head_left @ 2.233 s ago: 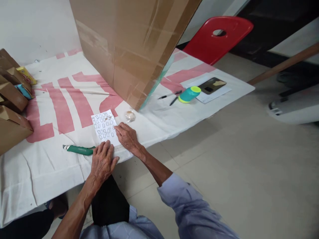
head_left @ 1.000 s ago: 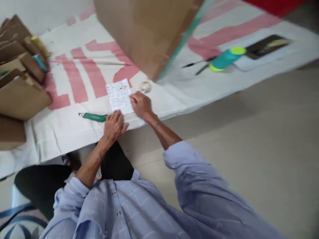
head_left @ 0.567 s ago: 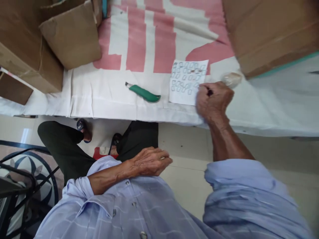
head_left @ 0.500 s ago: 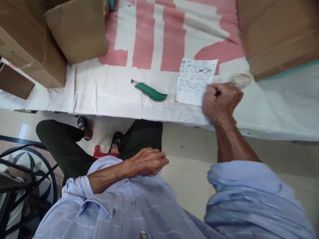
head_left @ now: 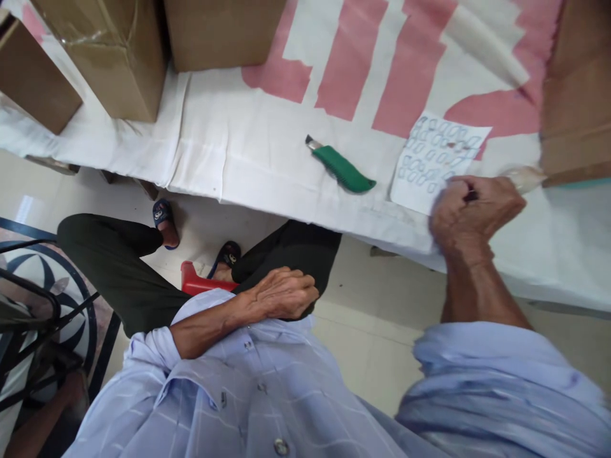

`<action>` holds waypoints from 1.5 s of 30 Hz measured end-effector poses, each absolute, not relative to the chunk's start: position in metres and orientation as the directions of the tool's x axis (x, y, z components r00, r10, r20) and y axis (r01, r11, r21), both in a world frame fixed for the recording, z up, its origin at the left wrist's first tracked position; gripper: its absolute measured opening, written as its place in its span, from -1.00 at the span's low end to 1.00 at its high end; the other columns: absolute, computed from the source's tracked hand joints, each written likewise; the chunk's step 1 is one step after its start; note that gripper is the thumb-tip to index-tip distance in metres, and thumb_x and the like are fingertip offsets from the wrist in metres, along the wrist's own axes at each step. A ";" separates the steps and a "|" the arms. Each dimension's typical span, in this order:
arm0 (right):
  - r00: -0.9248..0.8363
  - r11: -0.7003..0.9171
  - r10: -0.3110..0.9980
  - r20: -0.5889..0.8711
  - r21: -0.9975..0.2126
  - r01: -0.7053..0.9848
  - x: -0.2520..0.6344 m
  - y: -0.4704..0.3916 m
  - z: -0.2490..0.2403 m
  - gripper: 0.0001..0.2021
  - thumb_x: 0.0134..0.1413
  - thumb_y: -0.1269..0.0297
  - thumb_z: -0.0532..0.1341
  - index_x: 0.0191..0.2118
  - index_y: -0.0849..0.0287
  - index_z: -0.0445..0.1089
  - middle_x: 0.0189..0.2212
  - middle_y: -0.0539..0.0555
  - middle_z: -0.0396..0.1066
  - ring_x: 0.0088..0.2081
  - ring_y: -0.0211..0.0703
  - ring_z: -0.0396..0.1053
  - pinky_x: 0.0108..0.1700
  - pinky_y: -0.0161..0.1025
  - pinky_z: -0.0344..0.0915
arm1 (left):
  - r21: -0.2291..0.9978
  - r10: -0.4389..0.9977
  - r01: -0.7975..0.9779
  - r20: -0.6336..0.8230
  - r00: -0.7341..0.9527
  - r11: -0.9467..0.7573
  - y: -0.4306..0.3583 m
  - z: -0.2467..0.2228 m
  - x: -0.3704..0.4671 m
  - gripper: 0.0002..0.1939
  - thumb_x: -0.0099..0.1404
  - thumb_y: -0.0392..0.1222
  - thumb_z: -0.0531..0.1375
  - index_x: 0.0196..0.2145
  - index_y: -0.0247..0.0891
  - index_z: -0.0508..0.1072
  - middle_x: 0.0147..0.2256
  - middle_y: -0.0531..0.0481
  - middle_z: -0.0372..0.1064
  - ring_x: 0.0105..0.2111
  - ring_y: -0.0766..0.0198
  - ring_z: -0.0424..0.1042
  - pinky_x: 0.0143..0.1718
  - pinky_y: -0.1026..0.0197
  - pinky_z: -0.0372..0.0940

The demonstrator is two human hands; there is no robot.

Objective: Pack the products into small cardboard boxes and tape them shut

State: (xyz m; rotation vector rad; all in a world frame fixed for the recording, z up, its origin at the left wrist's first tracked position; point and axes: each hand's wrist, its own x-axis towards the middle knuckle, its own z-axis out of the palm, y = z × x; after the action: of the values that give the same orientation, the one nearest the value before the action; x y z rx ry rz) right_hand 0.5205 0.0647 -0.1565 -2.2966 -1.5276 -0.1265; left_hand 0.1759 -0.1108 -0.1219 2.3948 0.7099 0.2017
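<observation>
My right hand [head_left: 477, 210] is closed in a fist at the lower right corner of a small white paper [head_left: 413, 191]. Rows of small hand-drawn box shapes cover most of that sheet. The underside of the fist is hidden, so I cannot make out what the fingers grip. Just beyond the knuckles lies a clear, crumpled-looking item [head_left: 525, 178], blurred. Left of the paper, a green box cutter [head_left: 346, 170] rests with its metal tip toward the upper left. My left hand [head_left: 284, 292] lies in my lap, fingers curled; anything inside them is hidden.
Cardboard boxes stand at the table's left [head_left: 102, 63] and upper middle [head_left: 219, 32], with another box [head_left: 577, 95] at the right. A white cloth with red print [head_left: 267, 146] covers the table. Below are a red stool [head_left: 205, 280] and a dark metal frame [head_left: 28, 299].
The view has turned, so the table things appear farther right and tilted. My right hand stays closed at the paper's corner. My left hand stays curled in my lap.
</observation>
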 end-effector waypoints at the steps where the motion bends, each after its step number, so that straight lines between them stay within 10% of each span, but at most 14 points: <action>1: 0.409 -0.344 0.869 0.280 -0.253 0.904 0.519 0.064 -0.156 -0.61 -0.07 0.53 0.10 -0.17 0.41 0.62 -0.39 0.24 0.41 -0.31 0.00 0.17 -0.09 -0.03 0.17 | 0.609 0.531 0.439 -0.036 0.847 -0.660 -0.111 -0.122 0.176 -0.76 0.56 -0.31 0.11 -0.25 -0.27 0.54 -0.15 -0.11 0.56 -0.16 0.16 0.47 -0.16 0.06 0.22; 28: 0.282 -0.187 0.840 0.464 -0.240 0.953 0.562 0.048 -0.190 -0.61 0.08 0.19 0.20 -0.13 0.32 0.66 -0.31 0.40 0.54 -0.16 0.38 0.52 -0.09 0.30 0.27 | 0.682 0.521 0.463 -0.140 0.842 -0.565 -0.104 -0.149 0.192 -0.71 0.58 -0.25 0.13 -0.34 -0.23 0.50 -0.23 -0.07 0.52 -0.19 0.20 0.45 -0.18 0.10 0.21; 35: 0.321 -0.195 0.840 0.438 -0.309 0.931 0.540 0.054 -0.167 -0.73 0.10 0.21 0.11 -0.31 0.17 0.55 -0.42 0.29 0.48 -0.27 0.19 0.46 -0.14 0.12 0.34 | 0.641 0.623 0.427 0.104 0.775 -0.638 -0.081 -0.138 0.181 -0.74 0.55 -0.27 0.11 -0.29 -0.23 0.53 -0.21 -0.06 0.59 -0.21 0.21 0.51 -0.19 0.10 0.35; 40: 0.278 -0.088 0.856 0.436 -0.407 0.909 0.521 0.071 -0.151 -0.75 0.19 0.18 0.11 -0.28 0.12 0.52 -0.33 0.24 0.54 -0.26 0.07 0.44 -0.12 -0.03 0.38 | 0.505 0.744 0.551 0.380 0.549 -0.664 -0.021 -0.105 0.172 -0.75 0.56 -0.25 0.11 0.05 -0.23 0.56 0.05 -0.25 0.60 0.17 -0.02 0.52 0.07 -0.06 0.48; 45: 0.279 -0.063 0.835 0.474 -0.422 0.904 0.517 0.072 -0.153 -0.71 0.24 0.15 0.09 -0.26 0.11 0.55 -0.33 0.19 0.55 -0.25 0.05 0.47 -0.15 -0.07 0.37 | 0.325 0.770 0.700 0.327 0.547 -0.635 0.048 -0.084 0.183 -0.54 0.54 -0.05 0.21 0.28 -0.30 0.42 0.40 -0.46 0.29 0.46 -0.29 0.23 0.24 -0.30 0.39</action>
State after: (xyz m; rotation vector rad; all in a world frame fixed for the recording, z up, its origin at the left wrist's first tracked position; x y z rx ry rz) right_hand 0.5167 0.0724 -0.1531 -1.8989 -1.5621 -0.1358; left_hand 0.1826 0.0478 -0.0838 2.6228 1.2567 0.6719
